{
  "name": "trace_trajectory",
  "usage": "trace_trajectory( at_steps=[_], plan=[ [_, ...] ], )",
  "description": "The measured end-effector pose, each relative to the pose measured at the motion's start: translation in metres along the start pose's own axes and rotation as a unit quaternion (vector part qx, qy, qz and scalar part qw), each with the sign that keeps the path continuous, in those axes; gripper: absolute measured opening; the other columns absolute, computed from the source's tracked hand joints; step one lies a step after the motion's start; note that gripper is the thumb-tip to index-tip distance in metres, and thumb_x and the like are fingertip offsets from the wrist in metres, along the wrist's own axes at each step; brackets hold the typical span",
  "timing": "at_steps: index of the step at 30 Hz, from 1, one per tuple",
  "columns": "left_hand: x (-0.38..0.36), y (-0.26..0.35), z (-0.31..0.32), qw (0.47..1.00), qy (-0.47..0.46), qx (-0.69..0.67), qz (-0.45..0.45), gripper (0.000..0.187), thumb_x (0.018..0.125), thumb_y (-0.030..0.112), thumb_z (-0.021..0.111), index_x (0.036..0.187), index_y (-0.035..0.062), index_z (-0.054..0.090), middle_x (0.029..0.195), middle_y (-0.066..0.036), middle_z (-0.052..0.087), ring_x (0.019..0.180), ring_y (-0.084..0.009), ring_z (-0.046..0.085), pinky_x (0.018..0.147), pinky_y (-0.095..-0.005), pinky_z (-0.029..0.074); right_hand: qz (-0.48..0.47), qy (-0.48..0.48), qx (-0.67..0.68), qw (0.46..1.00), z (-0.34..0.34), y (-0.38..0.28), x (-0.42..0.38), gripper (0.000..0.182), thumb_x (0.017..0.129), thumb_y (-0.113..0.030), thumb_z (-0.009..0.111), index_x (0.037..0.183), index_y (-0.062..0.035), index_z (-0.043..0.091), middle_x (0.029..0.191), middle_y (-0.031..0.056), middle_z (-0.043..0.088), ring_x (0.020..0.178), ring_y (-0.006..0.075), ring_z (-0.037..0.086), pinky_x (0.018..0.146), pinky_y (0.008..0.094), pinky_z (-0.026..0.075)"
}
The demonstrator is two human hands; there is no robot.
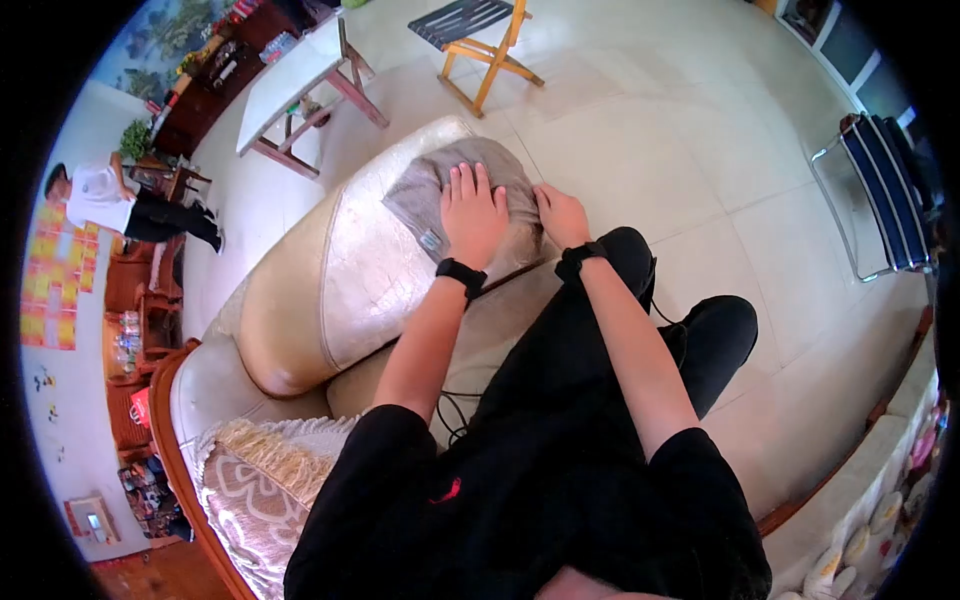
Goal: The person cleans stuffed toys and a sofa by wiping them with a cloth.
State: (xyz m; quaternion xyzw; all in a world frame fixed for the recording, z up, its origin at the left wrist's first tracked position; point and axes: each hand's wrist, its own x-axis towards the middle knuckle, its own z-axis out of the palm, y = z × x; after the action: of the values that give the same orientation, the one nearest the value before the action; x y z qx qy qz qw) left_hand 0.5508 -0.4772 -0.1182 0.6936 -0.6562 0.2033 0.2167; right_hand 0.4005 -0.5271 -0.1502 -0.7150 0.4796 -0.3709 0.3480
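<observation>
A grey folded cloth (420, 190) with a small pale label near its left corner lies on the sofa's padded armrest. It looks like a garment, but its exact kind does not show. My left hand (474, 217) lies flat on top of it, fingers stretched out and slightly spread. At the cloth's right edge, my right hand (563, 215) has its fingers curled and pressed together on the fabric. Part of the cloth is hidden under both hands. Dark bands circle both wrists.
The cream armrest (375, 240) runs ahead of me, with a fringed, patterned cover (265, 480) at left. Beyond are a white-topped table (290, 85), a wooden folding stool (480, 50) and a metal-framed chair (880, 195). A person (110, 200) stands at far left.
</observation>
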Motion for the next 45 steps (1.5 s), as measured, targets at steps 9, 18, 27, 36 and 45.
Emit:
trace_trajectory(
  at_steps=[9,18,27,36,45],
  plan=[
    [-0.018,0.006,-0.042,0.993,-0.074,-0.073,0.059,0.039,0.085,0.017,0.057,0.119,-0.0017,0.056,0.125,-0.022,0.056,0.116,-0.0359,0.053,0.097,-0.0427,0.043,0.092,-0.035,-0.046,0.994,-0.018,0.022,-0.013,0.039,0.083,-0.045,0.059,0.082,-0.0074,0.071,0.079,0.0151,0.068,0.074,0.0329,0.065,0.068,0.0404,0.051],
    [-0.055,0.009,-0.069,0.99,-0.09,-0.093,0.062,0.035,0.081,0.005,0.057,0.116,0.001,0.059,0.124,-0.014,0.058,0.115,-0.0311,0.055,0.095,-0.0416,0.044,0.111,-0.167,0.236,0.951,-0.011,0.043,-0.019,0.062,0.081,-0.048,0.071,0.11,0.0034,0.055,0.097,0.0127,0.063,0.087,0.0183,0.061,0.077,0.0308,0.05],
    [-0.073,-0.038,-0.108,0.989,-0.095,0.035,-0.106,0.045,0.078,0.023,0.065,0.12,0.0116,0.055,0.111,-0.009,0.058,0.106,-0.0284,0.053,0.086,-0.0404,0.045,0.138,-0.217,0.216,0.942,-0.012,0.042,-0.014,0.048,0.09,-0.044,0.061,0.11,-0.0013,0.053,0.093,0.0072,0.057,0.09,0.0153,0.053,0.081,0.0283,0.044],
    [-0.045,0.017,-0.062,0.976,-0.063,-0.161,-0.132,0.015,0.077,0.014,0.058,0.09,0.0089,0.053,0.074,-0.015,0.061,0.07,-0.0359,0.061,0.059,-0.0484,0.047,0.145,-0.215,0.193,0.946,-0.005,0.055,-0.015,0.037,0.099,-0.036,0.043,0.1,-0.0015,0.057,0.078,0.0081,0.055,0.065,0.0181,0.051,0.058,0.0323,0.042],
    [-0.145,0.073,0.132,0.788,-0.108,0.44,0.417,0.043,0.095,0.017,0.035,0.133,-0.0008,0.044,0.134,-0.024,0.044,0.123,-0.0312,0.045,0.104,-0.0408,0.035,0.105,-0.224,-0.038,0.968,-0.005,0.073,-0.018,0.046,0.094,-0.033,0.04,0.112,0.0049,0.059,0.108,0.0314,0.059,0.104,0.0462,0.054,0.089,0.0483,0.043]
  ],
)
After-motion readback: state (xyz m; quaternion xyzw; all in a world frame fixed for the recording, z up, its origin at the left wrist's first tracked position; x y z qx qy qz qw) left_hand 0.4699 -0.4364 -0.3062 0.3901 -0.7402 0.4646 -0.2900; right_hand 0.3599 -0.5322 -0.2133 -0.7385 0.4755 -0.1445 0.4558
